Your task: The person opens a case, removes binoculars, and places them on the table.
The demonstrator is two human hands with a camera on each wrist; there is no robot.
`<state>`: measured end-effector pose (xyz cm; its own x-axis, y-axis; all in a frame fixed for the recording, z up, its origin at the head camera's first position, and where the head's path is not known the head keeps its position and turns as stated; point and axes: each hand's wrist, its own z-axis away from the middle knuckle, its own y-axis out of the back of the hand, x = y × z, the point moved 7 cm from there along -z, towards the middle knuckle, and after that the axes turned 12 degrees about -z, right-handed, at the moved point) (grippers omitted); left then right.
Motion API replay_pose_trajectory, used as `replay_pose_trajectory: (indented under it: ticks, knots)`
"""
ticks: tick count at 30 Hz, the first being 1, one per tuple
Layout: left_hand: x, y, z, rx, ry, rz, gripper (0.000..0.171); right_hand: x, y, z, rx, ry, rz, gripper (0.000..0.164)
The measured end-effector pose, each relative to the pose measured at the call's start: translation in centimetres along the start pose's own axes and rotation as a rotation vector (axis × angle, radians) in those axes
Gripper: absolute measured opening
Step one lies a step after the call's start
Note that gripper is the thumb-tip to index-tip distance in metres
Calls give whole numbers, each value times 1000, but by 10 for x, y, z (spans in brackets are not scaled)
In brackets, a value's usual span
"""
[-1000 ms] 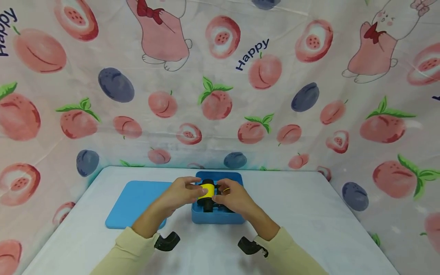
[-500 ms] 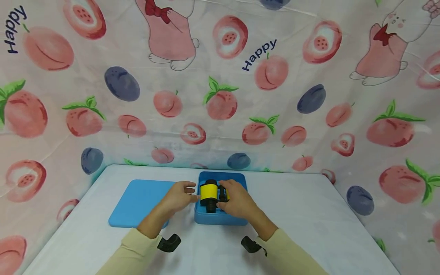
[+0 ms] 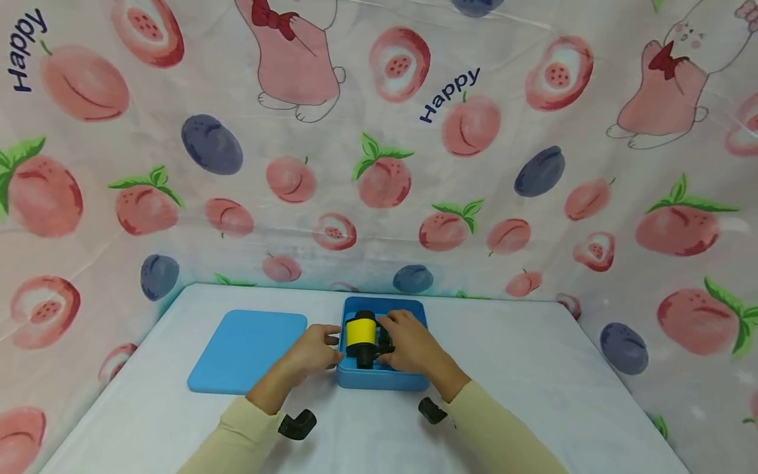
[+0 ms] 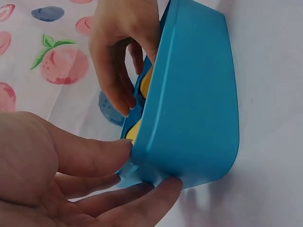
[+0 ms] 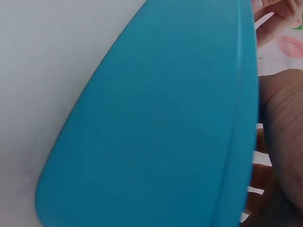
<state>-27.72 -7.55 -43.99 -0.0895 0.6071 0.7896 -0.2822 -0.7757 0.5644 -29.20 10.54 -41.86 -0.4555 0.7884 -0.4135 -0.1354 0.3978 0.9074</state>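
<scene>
Yellow-and-black binoculars [image 3: 361, 334] lie in an open blue box [image 3: 381, 379], barrels pointing front to back. My right hand [image 3: 411, 342] reaches in over the box's right side and grips the right barrel, its thumb at the near end and fingers farther back. That barrel is mostly covered by the hand. At the box's left wall is my left hand [image 3: 310, 352]; in the left wrist view its thumb [image 4: 102, 158] lies at the rim and its fingers touch the outer wall. In the right wrist view the box wall fills most of the frame.
A flat light-blue lid [image 3: 243, 349] lies left of the box on the white tabletop [image 3: 533, 382]. Fruit-printed cloth [image 3: 331, 158] hangs behind and along the sides. Dark wrist camera mounts [image 3: 298, 424] stick out at both cuffs.
My left hand has let go of the binoculars' left barrel and moved down to the box's left wall. The binoculars have settled into the box, with my right hand staying on them.
</scene>
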Motion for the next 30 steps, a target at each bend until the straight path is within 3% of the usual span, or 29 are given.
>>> replay_pose_trajectory:
  ticks: [12,20,30]
  knots:
    - [-8,-3,-5,-52,44,86,61,9,-11,-22,-135,-20,231,89]
    - [-16,-3,-6,-55,68,143,60,9,-10,-32,-170,-61,217,95]
    - [-16,-5,-4,-50,58,142,57,4,-10,-38,-180,-69,234,79]
